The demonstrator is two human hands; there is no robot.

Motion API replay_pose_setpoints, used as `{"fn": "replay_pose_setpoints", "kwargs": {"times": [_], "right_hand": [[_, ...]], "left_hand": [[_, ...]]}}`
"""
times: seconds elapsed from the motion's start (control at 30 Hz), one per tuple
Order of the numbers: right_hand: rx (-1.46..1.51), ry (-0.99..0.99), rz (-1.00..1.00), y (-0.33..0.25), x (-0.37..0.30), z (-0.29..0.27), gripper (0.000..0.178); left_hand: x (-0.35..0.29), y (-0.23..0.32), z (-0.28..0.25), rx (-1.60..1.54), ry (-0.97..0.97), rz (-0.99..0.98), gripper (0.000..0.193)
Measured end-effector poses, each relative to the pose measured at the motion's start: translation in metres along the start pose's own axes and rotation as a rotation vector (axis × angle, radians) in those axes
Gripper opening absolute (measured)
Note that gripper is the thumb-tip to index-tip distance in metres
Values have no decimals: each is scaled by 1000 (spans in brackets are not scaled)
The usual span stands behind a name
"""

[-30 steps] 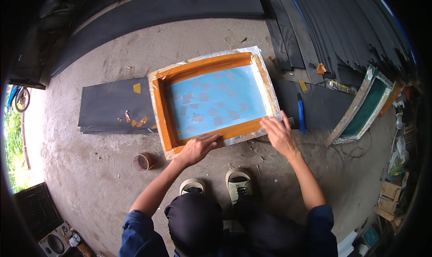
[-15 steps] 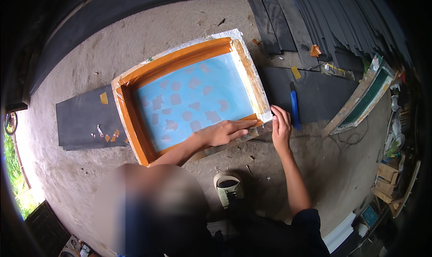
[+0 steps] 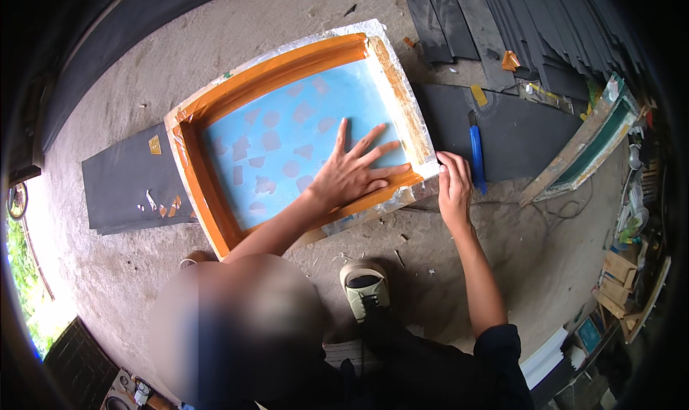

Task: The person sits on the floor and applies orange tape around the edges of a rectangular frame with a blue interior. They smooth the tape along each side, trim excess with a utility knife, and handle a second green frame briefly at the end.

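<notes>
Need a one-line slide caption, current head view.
Left hand spread over a framed blue panel, right hand at the frame's near right corner, blue tool lying farther right.

We wear a navy sleeve ending near the elbow, lower right of the frame, black trousers and, lower centre, a pale shoe with dark laces; our fingers are bare.

In the centre, the left hand spreads over the blue screen; the right hand is at its lower-right corner. Right of centre lies a knife.
</notes>
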State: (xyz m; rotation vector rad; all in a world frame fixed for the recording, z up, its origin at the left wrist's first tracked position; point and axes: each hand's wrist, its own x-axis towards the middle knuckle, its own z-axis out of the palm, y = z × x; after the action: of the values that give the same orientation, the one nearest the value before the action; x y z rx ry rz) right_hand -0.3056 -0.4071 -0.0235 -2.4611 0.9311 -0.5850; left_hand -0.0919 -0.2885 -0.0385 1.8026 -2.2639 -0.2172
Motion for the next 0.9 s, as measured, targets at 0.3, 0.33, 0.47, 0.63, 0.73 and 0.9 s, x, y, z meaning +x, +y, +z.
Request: {"fn": "replay_pose_setpoints", "kwargs": {"times": [0.3, 0.33, 0.47, 0.63, 0.73, 0.9], "right_hand": [[-331, -262, 197, -29, 45, 8, 56], [-348, -298, 210, -30, 54, 7, 60], [-40, -254, 107, -19, 82, 36, 69], [25, -175, 82, -4, 99, 56, 60], [28, -7, 32, -30, 95, 39, 58], [63, 221, 2, -100, 122, -88, 59]], "left_hand": [[-54, -27, -14, 93, 52, -404, 50], [-68, -31, -22, 118, 51, -451, 51], [-146, -11, -62, 212, 78, -823, 64], [-227, 31, -45, 63, 265, -1509, 63], [-235, 28, -56, -228, 259, -1522, 51], [-214, 35, -145, -108, 720, -1251, 46]]}}
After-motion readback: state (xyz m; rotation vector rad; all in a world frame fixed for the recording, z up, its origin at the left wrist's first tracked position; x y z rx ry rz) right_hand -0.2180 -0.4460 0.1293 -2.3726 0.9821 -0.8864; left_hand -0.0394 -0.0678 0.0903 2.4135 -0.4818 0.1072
